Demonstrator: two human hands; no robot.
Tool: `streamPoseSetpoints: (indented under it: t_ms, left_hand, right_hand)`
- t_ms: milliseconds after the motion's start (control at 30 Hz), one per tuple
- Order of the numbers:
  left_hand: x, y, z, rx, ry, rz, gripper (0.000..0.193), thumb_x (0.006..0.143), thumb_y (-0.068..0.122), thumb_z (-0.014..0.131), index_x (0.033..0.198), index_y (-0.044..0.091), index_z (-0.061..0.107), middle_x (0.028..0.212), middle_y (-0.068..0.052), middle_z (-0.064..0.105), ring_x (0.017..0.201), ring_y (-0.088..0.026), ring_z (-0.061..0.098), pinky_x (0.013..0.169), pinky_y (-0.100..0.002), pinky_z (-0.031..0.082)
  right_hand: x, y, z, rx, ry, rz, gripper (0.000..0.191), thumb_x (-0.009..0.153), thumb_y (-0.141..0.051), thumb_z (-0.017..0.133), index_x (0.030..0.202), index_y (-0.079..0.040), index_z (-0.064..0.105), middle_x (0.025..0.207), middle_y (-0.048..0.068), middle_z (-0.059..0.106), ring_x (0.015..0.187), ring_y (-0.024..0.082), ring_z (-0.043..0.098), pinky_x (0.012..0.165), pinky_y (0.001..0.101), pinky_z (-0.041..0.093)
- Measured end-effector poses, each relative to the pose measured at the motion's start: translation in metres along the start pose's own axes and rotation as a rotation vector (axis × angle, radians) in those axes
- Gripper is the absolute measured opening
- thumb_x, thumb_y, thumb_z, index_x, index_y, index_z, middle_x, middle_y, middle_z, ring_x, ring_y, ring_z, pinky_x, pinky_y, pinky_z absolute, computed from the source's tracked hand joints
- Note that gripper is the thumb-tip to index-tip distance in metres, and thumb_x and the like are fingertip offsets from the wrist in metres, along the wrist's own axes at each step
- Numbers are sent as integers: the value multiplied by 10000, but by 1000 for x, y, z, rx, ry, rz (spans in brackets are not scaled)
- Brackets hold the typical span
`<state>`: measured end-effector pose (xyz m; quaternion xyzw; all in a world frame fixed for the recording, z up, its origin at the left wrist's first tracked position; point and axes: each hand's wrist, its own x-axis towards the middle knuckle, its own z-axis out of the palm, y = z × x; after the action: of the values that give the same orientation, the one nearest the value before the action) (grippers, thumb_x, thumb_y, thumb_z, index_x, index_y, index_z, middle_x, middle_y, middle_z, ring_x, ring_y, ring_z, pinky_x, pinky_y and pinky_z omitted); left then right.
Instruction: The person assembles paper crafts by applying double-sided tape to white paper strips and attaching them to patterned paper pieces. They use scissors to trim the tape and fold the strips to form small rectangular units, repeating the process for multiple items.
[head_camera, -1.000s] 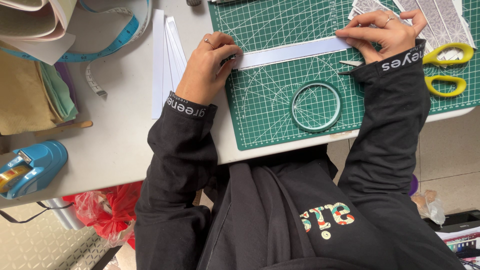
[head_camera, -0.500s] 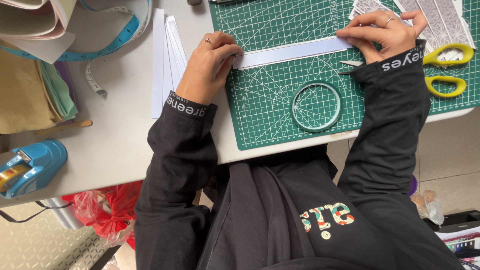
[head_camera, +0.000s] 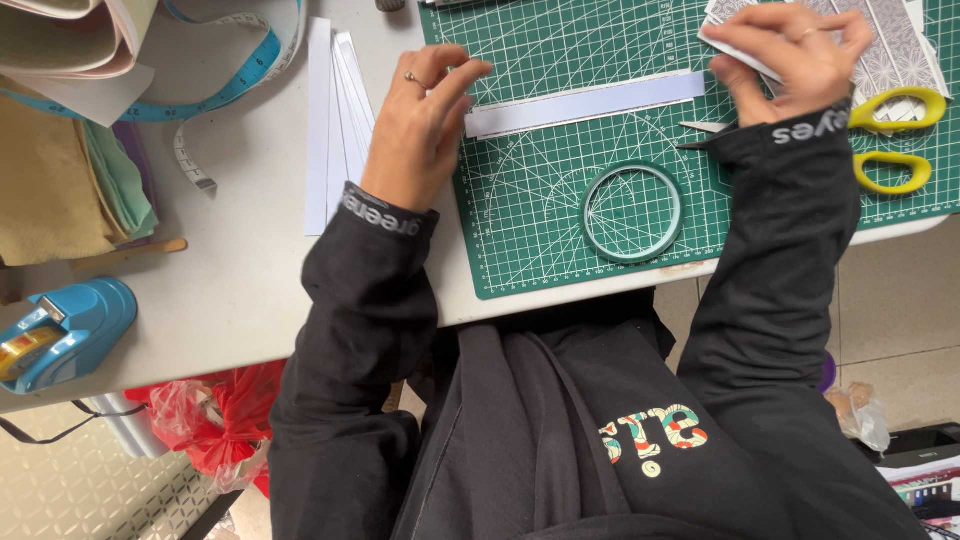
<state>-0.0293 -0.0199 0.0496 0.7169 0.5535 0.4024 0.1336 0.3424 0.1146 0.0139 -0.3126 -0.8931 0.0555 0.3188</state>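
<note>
The white paper strip (head_camera: 585, 103) is lying flat on the green cutting mat (head_camera: 540, 230), toward the mat's 12 o'clock edge. Its near end is being touched by the fingertips of the left hand (head_camera: 420, 130), whose fingers are loosely spread and clamped on nothing. At the strip's 3 o'clock end, patterned paper (head_camera: 890, 40) is being pinched by the curled-together fingers of the right hand (head_camera: 790, 60). A tape ring (head_camera: 632, 212) is lying at the strip's 6 o'clock; yellow-handled scissors (head_camera: 890, 140) are lying at 3 o'clock.

The right hand (head_camera: 790, 60) hides the yellow scissors' (head_camera: 895, 135) blades.
</note>
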Motion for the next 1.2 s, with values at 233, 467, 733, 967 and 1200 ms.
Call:
streamPoseSetpoints:
  t_ms: [233,467,733,967,1200]
  left_hand:
    - [-28,79,52,-75,-54,-128,379,963,236,822,1241,49,645,1162,-86,634,1035,-275,646,852,-358,523]
    - [-46,104,93,260,15,-79,364,919,51,726,1262,-27,631,1117,-107,614,948,-258,643,798,-384,534]
    - [-50,99,84,-250,196,11,437,1006,-85,734,1399,29,580,1273,-123,594,1079,-258,699,846,-304,591]
    - [-42,97,73,-568,219,-149,313,996,-78,712,1274,61,670,1207,-70,588,980,-160,691,820,-252,598]
    - [-45,96,68,-540,194,-154,297,982,-88,720,1240,54,680,1177,-55,592,955,-143,676,805,-269,572]
  right_hand:
    - [-2,-33,-20,317,530,136,155,891,59,768,1045,41,751,880,104,706,790,240,601,746,350,460]
    - [-22,-116,-33,145,-47,220,310,887,-43,869,1165,-14,736,1017,131,741,843,233,666,765,301,521]
    - [-37,-134,-27,417,-4,431,273,960,-19,865,1211,-21,757,943,100,754,730,136,667,679,224,515]
    - [-39,-141,-30,415,42,340,268,939,-47,884,1173,-32,754,976,112,746,820,151,714,714,231,540]
    - [-32,-148,-28,406,30,392,282,901,-95,901,1141,-31,766,1038,109,743,728,125,650,643,228,492]
